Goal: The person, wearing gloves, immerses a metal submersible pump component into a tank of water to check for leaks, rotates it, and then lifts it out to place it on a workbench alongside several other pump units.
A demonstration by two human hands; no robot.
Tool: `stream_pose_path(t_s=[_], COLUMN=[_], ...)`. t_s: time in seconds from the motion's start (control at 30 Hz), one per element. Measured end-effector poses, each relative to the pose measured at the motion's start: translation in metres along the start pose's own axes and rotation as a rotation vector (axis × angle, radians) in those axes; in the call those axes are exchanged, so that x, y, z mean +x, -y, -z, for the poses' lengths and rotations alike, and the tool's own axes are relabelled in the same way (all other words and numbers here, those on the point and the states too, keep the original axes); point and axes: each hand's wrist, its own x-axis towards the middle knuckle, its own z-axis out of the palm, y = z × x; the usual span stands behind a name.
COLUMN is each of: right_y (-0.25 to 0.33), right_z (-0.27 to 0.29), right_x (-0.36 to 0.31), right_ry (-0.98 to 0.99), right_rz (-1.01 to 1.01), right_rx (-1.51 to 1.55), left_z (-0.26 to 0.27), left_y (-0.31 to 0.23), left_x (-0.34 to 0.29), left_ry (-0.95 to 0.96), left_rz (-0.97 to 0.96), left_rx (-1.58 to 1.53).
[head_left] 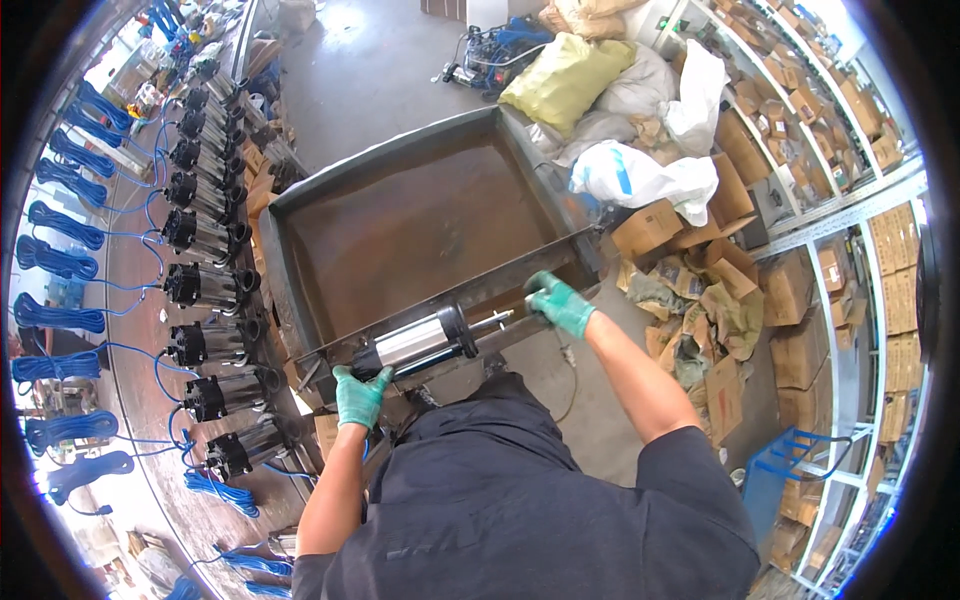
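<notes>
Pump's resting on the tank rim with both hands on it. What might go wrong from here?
1. The pump lies along the narrow rim of the tank; it may roll off into the tank or toward the person.
2. The right hand grips only the thin shaft end, so that grip may slip.
3. The left hand, at the pump's end against the rim, might get pinched.

Grey concrete floor (370,70), box-filled shelving (800,90) right, daylight

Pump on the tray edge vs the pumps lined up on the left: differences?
The held pump lies on its side across the rusty tray's rim, gripped by the left hand and right hand; the row of pumps rests untouched on the table. Row pumps show blue cables; none shows on the held one. Both have shiny metal bodies with black ends.
</notes>
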Motion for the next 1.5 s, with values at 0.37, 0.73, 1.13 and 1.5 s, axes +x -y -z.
stream_pose_path(t_s=[0.37, 0.73, 1.13, 1.5], right_y=[-0.015, -0.016, 0.089, 0.079], right_z=[0.119, 0.114, -0.110, -0.155], right_x=[0.057, 0.059, -0.007, 0.009], right_ry=[-0.396, -0.605, -0.313, -0.375], right_rz=[-0.181, -0.139, 0.642, 0.834], right_rx=[-1.243, -1.026, -0.565, -0.767], left_z=[-0.012, -0.003, 0.087, 0.099], left_y=[0.013, 0.021, 0.118, 0.108], left_x=[0.006, -0.010, 0.056, 0.017], left_ry=[0.008, 0.112, 0.160, 0.072], left_rz=[-0.013, 0.006, 0.012, -0.138], left_rx=[-0.021, -0.137, 0.583, 0.241])
